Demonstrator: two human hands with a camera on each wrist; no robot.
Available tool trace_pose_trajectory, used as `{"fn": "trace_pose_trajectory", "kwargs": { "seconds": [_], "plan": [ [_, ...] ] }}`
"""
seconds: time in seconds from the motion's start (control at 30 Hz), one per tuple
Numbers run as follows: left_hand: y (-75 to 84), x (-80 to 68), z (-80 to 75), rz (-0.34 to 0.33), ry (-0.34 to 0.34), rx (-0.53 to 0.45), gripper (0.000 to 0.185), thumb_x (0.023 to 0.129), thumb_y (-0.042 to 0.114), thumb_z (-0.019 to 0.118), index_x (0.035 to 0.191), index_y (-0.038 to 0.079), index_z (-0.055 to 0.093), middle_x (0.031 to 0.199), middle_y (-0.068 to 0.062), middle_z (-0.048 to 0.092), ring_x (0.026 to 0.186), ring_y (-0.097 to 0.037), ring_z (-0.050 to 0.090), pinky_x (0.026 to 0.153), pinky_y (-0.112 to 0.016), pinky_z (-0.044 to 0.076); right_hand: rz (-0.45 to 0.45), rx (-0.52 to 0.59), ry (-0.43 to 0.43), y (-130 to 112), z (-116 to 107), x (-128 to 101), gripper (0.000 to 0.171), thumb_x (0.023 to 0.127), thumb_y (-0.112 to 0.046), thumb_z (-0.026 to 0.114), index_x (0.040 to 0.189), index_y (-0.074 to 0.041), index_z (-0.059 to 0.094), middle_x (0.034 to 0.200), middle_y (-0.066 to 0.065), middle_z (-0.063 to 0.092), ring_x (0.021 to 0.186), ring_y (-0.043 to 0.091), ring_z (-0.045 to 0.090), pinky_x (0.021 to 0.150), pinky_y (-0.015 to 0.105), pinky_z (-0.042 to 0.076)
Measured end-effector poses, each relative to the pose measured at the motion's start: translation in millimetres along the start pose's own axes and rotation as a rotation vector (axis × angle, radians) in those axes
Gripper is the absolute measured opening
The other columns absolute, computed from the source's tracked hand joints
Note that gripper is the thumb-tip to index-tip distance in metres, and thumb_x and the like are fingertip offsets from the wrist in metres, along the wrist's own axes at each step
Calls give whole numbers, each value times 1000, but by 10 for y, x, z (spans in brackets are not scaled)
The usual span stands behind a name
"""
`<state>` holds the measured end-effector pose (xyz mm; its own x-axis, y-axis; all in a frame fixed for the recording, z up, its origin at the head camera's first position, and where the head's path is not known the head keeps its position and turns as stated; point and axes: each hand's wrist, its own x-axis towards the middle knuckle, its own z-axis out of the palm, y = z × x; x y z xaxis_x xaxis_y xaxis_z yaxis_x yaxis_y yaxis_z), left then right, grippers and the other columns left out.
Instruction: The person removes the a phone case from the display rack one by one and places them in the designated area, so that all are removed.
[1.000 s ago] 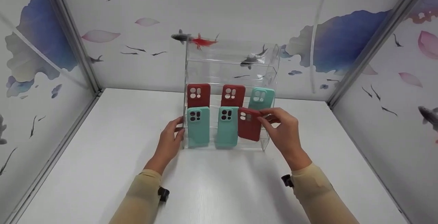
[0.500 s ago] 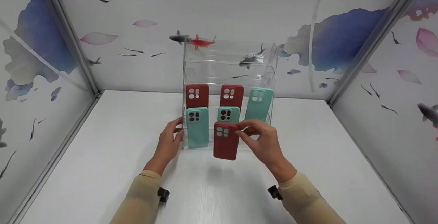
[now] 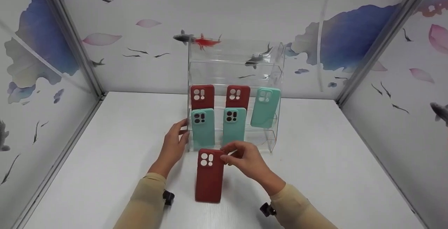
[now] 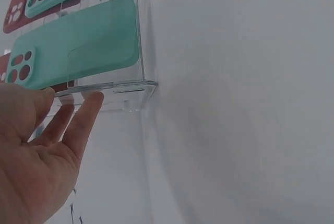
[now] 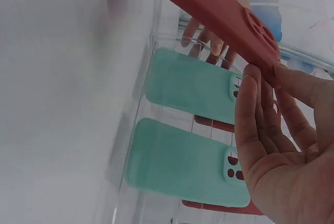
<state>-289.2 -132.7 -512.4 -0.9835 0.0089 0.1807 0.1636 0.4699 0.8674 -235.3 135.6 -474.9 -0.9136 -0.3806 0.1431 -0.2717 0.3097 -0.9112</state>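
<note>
Worktop point(image 3: 101, 159), white and smooth, spreads across the lower frame. Left of centre, the left hand point(image 3: 174, 141) touches the left side of a clear acrylic tiered display stand point(image 3: 217, 73); its grip is loose, fingers fairly straight against the panel. In the stand's left column, a dark red phone case point(image 3: 207, 104) with camera cutouts sits behind and above a mint-green phone case point(image 3: 203, 133). At lower centre, in front of the stand and apart from it, hangs a second dark red phone case point(image 3: 210, 181), nearly upright; whether its bottom end meets the worktop is unclear. Right of that, the right hand point(image 3: 247, 157) pinches its upper right edge, the grip closed between thumb and fingers. Beyond, the middle column repeats red above mint, and a slightly tilted mint-green case point(image 3: 265, 108) stands alone at the right.
</note>
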Motion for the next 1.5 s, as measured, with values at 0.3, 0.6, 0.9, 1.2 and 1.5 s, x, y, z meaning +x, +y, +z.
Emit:
{"fn": "trace_pose_trajectory", "kwargs": {
  "seconds": [0.3, 0.6, 0.9, 1.2, 1.5],
  "plan": [
    [-28, -56, -6, 5, 2, 19, 50, 109, 15, 53, 157, 15, 40, 153, -7, 50, 135, -27, 58, 108, -39, 56, 102, 43, -93, 255, 230, 62, 21, 91, -18, 81, 111, -16, 77, 100, 3, 77, 81, 21, 78, 75, 32, 67],
    [-36, -34, 13, 36, 6, 16, 49, 109, 15, 51, 157, 14, 40, 152, -8, 51, 133, -28, 59, 106, -37, 57, 147, -23, -134, 447, 287, 228, 19, 92, -19, 80, 111, -17, 80, 100, 3, 77, 84, 18, 76, 76, 33, 67],
    [-11, -20, 5, 39, 5, 8, 48, 110, 14, 50, 157, 15, 39, 152, -7, 50, 134, -27, 58, 106, -36, 57, 131, -136, -165, 479, 330, 310, 17, 90, -17, 81, 107, -12, 81, 97, 3, 77, 82, 10, 73, 74, 26, 64],
    [-11, -14, 16, 45, 9, 16, 50, 109, 13, 52, 157, 14, 39, 152, -8, 50, 133, -27, 59, 106, -36, 57, 185, -142, -204, 438, 351, 296, 17, 89, -12, 81, 105, -7, 80, 95, 6, 76, 78, 10, 72, 69, 26, 62],
    [-15, -12, 19, 38, 19, 3, 48, 109, 13, 52, 156, 13, 41, 149, -9, 52, 132, -27, 60, 103, -35, 59, 205, -143, -194, 433, 390, 308, 15, 88, -10, 81, 102, -6, 79, 93, 5, 75, 73, 11, 71, 62, 24, 60]
  ]
}}
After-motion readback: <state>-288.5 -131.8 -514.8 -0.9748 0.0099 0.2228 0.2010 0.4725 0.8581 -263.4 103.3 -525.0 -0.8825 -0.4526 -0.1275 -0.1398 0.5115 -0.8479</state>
